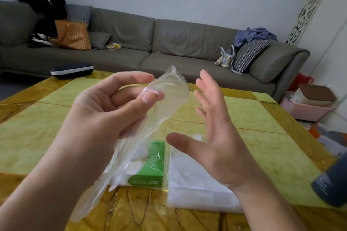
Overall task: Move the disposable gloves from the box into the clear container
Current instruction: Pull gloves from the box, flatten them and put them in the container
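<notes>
Left hand [105, 105] is raised above the counter [47, 129], palm toward the camera, thumb and curled fingers [129, 78] pinching a clear disposable glove [165, 99] near its upper end; the rest is hanging down along the forearm. Right hand [212, 137] is hovering just beside the glove, fingers straight and spread, holding nothing. The green glove box [150, 170] is lying below on the counter, beside the clear container [193, 184].

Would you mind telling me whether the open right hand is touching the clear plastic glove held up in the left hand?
Apart. The head view shows yellow table between the right hand and the clear plastic glove.
</notes>
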Tool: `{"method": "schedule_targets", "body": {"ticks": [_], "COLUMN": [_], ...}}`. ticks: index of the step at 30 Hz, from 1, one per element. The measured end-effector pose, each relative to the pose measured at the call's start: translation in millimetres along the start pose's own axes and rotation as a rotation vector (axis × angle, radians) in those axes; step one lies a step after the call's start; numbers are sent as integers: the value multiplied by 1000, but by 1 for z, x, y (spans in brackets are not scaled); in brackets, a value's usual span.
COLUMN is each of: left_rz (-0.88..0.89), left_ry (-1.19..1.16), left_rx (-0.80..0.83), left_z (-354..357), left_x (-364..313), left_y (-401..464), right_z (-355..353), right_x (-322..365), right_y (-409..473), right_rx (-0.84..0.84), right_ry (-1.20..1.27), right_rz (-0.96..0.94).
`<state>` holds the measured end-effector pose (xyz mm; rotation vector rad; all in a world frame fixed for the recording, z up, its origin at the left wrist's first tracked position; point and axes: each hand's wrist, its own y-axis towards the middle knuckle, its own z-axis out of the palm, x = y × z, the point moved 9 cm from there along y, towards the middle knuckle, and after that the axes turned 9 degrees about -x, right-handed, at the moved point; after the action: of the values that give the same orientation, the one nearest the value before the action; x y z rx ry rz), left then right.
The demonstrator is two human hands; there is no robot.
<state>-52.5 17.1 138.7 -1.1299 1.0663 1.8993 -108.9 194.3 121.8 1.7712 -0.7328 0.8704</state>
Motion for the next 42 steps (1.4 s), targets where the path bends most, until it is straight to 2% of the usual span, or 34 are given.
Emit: {"method": "schedule_targets", "body": {"ticks": [4,7,10,14,16,18,20,22,25,28,32,37,42], "left_rz": [-46,37,222,498,681,769,638,375,82,-122,-150,-265,-335], "left_ry": [149,339,630,891,926,892,916,1054,1291,1295,1285,1311,1366], "left_rx": [211,185,-30,-238,-203,-33,197,367,563,666,758,903,942], "left_z": [30,25,0,-5,24,66,105,127,132,123,126,129,128], "left_x": [8,3,-6,-17,-28,-28,-1,52,132,170,181,191,203], "left_y": [-12,-6,6,3,-15,-32,-34,-27,-24,-28,-34,-43,-46], "right_z": [-17,-39,-64,-93,-102,-103,-103,-103,-102,-105,-105,-104,-104], "right_x": [22,15,-9,-54,-75,-91,-103,-112,-122,-131,-133,-129,-123], "right_y": [5,4,3,-7,-15,-21,-26,-30,-37,-40,-39,-36,-35], "right_rx": [1,-64,-149,-305,-357,-360,-351,-333,-247,-171,-70,-41,-21], "right_ry": [-69,18,105,22,-17,-40,-76,-145,-305,-471,-741,-867,-1000], "right_rz": [-102,-40,109,357,473,555,609,642,681,672,616,584,556]}}
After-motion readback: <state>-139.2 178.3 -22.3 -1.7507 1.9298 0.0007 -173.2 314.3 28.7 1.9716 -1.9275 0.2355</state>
